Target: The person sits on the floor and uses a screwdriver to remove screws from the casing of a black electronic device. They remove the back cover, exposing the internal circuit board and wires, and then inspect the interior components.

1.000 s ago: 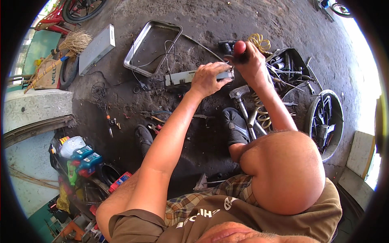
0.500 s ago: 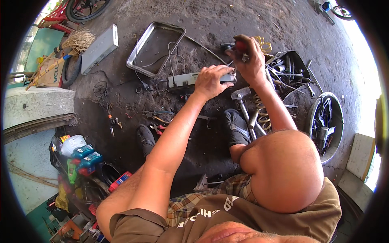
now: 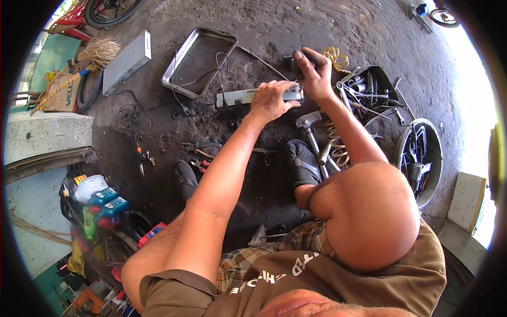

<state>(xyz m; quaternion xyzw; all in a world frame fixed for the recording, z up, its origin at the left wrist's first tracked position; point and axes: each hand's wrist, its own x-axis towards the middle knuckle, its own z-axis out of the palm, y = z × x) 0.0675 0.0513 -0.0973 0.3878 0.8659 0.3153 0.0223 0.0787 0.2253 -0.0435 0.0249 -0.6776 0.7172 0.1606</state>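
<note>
We see our left hand (image 3: 272, 100) clamped over the right end of a long grey power strip (image 3: 240, 96) lying on the oily floor (image 3: 296, 26), just below the metal tray (image 3: 182, 61). Our right hand (image 3: 314, 74) is closed around a dark tool handle (image 3: 289, 61) pressed at that same end. The strip looks light, stiff and plastic, likely brittle at the casing, so we judge it best held flat across its body. Our hands hide the tool's tip and the strip's end.
</note>
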